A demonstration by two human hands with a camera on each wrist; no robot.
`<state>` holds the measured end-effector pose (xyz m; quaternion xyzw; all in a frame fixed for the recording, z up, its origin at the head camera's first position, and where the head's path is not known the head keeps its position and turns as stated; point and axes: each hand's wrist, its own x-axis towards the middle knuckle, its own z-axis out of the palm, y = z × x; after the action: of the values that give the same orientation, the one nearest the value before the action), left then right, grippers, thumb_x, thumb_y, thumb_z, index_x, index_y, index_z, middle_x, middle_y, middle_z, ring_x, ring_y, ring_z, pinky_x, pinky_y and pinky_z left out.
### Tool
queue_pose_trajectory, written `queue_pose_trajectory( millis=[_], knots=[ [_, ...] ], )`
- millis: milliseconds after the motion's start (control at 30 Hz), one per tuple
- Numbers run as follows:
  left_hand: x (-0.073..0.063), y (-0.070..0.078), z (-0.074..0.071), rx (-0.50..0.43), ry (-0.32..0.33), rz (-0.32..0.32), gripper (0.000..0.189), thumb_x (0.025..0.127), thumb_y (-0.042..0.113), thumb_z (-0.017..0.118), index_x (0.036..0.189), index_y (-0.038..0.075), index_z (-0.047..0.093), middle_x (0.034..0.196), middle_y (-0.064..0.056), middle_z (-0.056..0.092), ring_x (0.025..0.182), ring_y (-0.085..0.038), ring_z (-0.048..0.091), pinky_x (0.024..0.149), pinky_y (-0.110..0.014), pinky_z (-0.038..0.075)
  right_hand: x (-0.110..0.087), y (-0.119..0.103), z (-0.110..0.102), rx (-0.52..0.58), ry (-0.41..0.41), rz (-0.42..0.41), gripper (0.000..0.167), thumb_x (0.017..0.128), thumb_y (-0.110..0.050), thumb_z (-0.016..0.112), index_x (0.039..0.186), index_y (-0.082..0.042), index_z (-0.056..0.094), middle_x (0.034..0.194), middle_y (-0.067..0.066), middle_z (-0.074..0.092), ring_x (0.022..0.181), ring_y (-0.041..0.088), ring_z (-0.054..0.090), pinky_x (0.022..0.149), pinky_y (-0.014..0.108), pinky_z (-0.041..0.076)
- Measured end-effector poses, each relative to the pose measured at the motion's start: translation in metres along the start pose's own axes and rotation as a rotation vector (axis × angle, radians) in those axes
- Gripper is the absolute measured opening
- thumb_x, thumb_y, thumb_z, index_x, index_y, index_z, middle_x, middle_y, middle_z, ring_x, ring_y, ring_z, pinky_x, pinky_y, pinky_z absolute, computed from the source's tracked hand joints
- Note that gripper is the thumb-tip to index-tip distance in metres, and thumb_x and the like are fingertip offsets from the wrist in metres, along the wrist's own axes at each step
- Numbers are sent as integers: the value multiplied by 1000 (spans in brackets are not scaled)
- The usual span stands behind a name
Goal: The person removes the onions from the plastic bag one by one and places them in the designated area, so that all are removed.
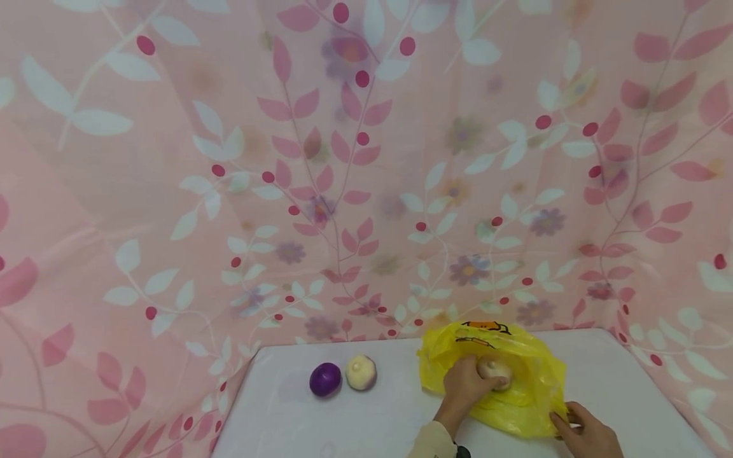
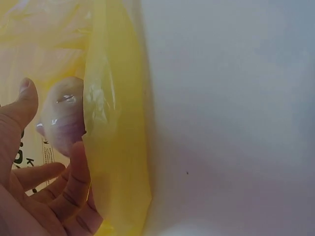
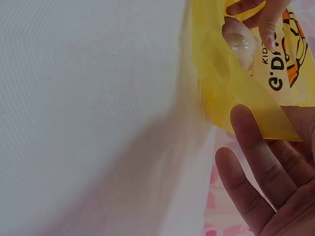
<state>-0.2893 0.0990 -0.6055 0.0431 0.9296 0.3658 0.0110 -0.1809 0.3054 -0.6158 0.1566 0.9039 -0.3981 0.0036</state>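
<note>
A yellow plastic bag (image 1: 544,381) with printed figures and lettering lies with its mouth spread. My left hand (image 1: 465,383) is inside the mouth, beside a round white vegetable (image 1: 494,374) with purple on it, perhaps a turnip. In the left wrist view, the left thumb stands apart from this vegetable (image 2: 66,118) and the fingers are loosely bent just below it. At the bag's near right edge, my right hand (image 1: 590,432) pinches the plastic. The right wrist view shows the bag's edge (image 3: 275,125) between thumb and fingers, with other fingers spread.
On the white table (image 1: 286,420), left of the bag, a dark purple round vegetable (image 1: 325,380) lies close beside a whitish round one (image 1: 361,372). A pink floral curtain (image 1: 343,191) hangs behind the table and along its sides.
</note>
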Motion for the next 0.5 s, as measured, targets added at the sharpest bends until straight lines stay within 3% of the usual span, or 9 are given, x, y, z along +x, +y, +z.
queue_pose_trajectory(
  millis=[200,367,500],
  knots=[
    [-3,2,3,-11,51,-7,53,61,65,84,85,22,62,70,13,51,64,-7,48,64,-29,45,-1,0,2,23,9,-5,60,86,-51,72,106,4,61,87,18,70,65,19,68,59,35,55],
    [-2,3,12,-21,54,-7,55,61,66,83,89,23,62,74,13,54,68,-6,50,68,-29,47,-2,-1,1,29,16,-10,61,86,-52,72,106,4,61,87,18,71,66,20,69,58,35,56],
    [1,2,19,26,71,-14,58,60,68,82,91,23,63,76,11,57,69,-7,52,70,-29,48,-2,-3,2,24,16,-6,58,87,-49,72,106,5,61,87,19,70,65,20,68,58,35,55]
  ],
)
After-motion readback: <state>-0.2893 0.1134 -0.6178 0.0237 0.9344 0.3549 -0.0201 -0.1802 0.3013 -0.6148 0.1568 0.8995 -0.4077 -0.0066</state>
